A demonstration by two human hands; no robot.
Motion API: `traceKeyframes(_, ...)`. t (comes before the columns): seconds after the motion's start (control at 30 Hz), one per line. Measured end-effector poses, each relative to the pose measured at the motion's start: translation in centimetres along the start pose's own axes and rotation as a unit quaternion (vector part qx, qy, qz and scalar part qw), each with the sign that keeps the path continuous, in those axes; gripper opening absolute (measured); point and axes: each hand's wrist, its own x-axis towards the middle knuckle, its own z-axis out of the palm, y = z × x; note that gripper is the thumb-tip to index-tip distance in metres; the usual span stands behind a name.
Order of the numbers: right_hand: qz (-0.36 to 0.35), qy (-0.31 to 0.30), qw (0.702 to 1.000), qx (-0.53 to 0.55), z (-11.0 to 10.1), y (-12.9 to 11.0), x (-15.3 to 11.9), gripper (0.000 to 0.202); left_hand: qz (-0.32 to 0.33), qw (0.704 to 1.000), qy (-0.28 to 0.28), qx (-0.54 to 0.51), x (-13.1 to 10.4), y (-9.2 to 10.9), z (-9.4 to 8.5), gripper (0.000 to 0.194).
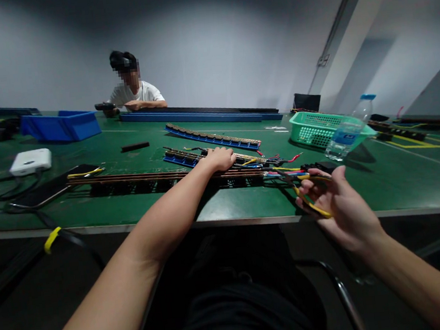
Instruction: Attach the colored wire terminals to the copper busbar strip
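A long strip with copper-coloured rails (146,178) lies along the near part of the green table (118,211), with coloured wires (276,173) at its right end. My left hand (219,160) rests over the strip's right half, fingers curled; what they grip, if anything, is hidden. In my right hand (327,195) is a yellow-handled cutting tool (313,208), its jaws near the wires, palm turned up. Just behind my left hand lies a shorter blue-based strip (183,157) with wires. Farther back is another blue-based strip (212,135).
A green basket (315,128) and a water bottle (346,135) stand right. At left are a blue bin (60,126), a white box (31,162) with cables and a dark flat device (44,193). Across the table a person (138,92) sits behind long blue profiles (198,116).
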Motion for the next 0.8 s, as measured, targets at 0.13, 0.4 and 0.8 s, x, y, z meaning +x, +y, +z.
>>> traceKeyframes(0.13, -0.012, 0.008, 1.0, -0.001, -0.1, 0.2, 0.2, 0.041, 0.001, 1.0, 0.005, 0.0, 0.1, -0.1, 0.2, 0.043)
traceKeyframes(0.4, -0.247, -0.06, 0.933, -0.255, -0.2, 2.6, -3.1, 0.043, 0.006, 1.0, 0.008, 0.001, 0.2, -0.2, 0.3, 0.044)
traceKeyframes(0.8, -0.281, -0.169, 0.928, -0.177, 3.8, 2.6, -1.8, 0.042, -0.001, 1.0, 0.0, 0.008, 0.6, -0.2, 0.3, 0.044)
